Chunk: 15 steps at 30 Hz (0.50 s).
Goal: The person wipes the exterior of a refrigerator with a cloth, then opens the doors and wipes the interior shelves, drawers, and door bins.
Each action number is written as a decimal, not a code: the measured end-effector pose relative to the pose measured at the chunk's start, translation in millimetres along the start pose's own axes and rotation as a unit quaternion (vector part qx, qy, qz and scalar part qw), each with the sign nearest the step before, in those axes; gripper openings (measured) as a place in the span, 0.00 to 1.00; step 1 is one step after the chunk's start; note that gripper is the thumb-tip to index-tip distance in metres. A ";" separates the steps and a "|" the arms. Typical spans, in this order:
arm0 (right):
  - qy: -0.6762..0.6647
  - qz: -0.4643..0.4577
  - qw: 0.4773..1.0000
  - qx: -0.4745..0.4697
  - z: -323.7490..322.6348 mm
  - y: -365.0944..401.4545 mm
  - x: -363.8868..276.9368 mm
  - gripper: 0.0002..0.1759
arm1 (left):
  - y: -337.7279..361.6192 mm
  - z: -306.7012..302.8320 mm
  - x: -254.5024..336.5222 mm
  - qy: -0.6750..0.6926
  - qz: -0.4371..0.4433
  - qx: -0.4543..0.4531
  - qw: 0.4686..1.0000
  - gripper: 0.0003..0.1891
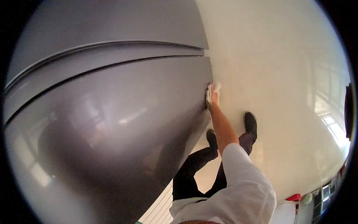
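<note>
My right hand [214,98] is closed around a white cloth [209,95], at the right edge of a large glossy grey panel [149,97]. The arm reaches up from a white short sleeve, and part of the cloth shows on either side of the fingers. Long dark grooves cross the panel above the hand, and its surface mirrors light and dark shapes. My left hand does not show.
A pale, shiny floor [276,86] spreads to the right. My feet in dark shoes [250,122] stand below the hand. At the lower right are a red object [294,197], a pale green round item [307,198] and a dark rack [323,198].
</note>
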State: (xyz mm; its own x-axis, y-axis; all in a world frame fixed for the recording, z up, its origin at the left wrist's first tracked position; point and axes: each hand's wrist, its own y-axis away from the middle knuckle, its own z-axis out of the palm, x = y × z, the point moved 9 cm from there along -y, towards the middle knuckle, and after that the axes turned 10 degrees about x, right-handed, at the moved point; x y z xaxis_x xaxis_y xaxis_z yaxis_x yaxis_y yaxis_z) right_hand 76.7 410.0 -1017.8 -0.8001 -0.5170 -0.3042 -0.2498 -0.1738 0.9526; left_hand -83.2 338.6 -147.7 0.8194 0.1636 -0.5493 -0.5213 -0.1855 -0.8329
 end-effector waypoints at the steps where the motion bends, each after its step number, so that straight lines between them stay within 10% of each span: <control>1: -0.005 -0.019 0.998 -0.058 12.5 42.9 -49.3 0.42 | -22.0 -19.7 -8.7 -0.001 -0.005 0.009 1.000 0.24; 4: 0.000 -0.323 0.933 -0.156 106.0 40.4 -121.7 0.40 | -22.7 -14.4 -22.2 -0.001 -0.025 0.005 1.000 0.24; 8: 0.090 -0.294 0.934 -0.183 135.9 258.6 -244.3 0.47 | -44.1 -27.1 -40.4 -0.002 -0.052 0.016 0.999 0.24; 15: -0.045 -0.644 0.722 -0.247 44.4 653.9 -358.3 0.48 | -87.7 -69.5 -55.8 0.008 -0.124 0.045 0.991 0.24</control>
State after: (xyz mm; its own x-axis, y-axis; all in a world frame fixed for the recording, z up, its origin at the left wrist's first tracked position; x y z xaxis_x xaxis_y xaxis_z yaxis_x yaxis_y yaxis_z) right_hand 175.8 518.8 -285.6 -0.1147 0.3938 -0.9120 -0.6108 -0.7520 -0.2479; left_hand -66.6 278.4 -39.4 0.9283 0.1774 -0.3268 -0.3223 -0.0545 -0.9451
